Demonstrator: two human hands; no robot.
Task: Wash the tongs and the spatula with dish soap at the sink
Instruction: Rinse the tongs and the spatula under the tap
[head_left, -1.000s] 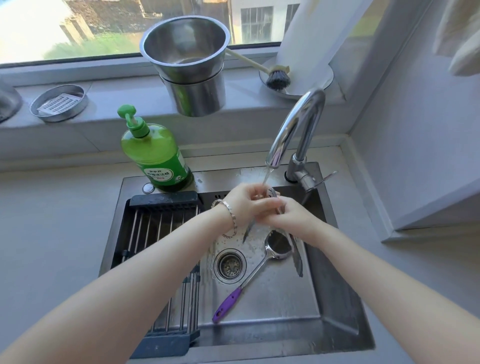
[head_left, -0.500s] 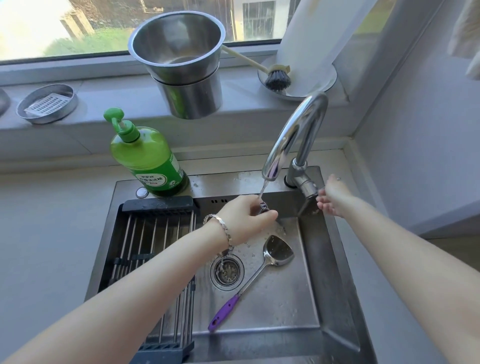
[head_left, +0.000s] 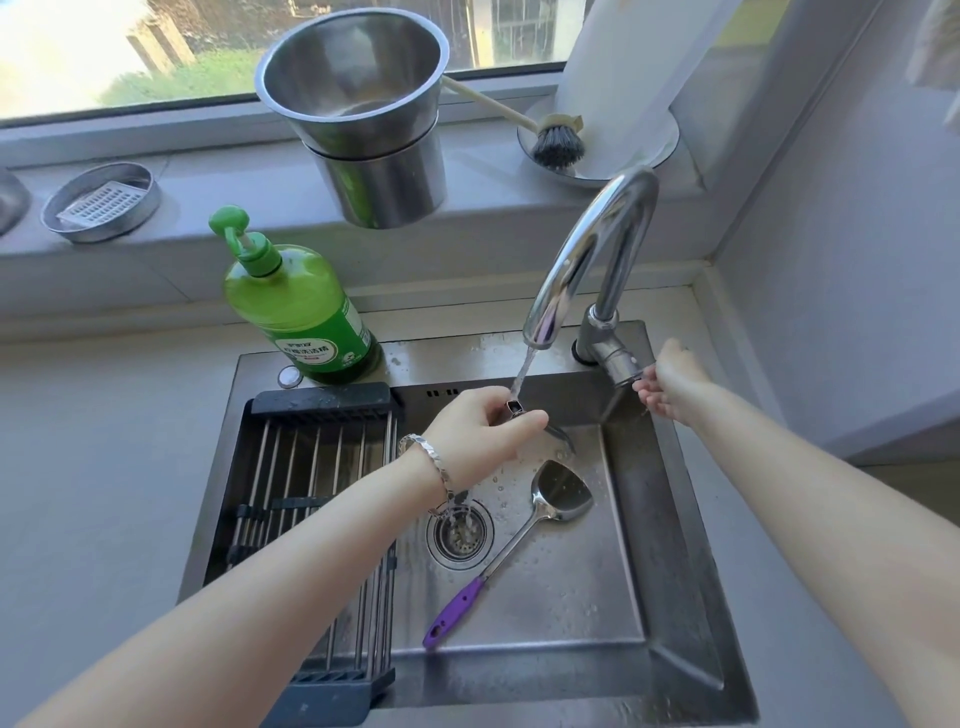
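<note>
My left hand is closed around the steel tongs under the thin stream from the faucet; most of the tongs is hidden in my fist. My right hand rests on the faucet lever at the sink's back right, fingers curled at it. The steel spatula with a purple handle lies on the sink floor, blade toward the back, beside the drain. The green dish soap bottle stands on the sink's back left rim.
A black roll-up drying rack covers the sink's left part. On the windowsill stand a steel bucket, a round steel soap dish and a dish brush on a plate. A wall rises at the right.
My right hand left the tongs and moved right to the faucet lever. The left hand alone keeps the tongs under the water. The spatula has not moved.
</note>
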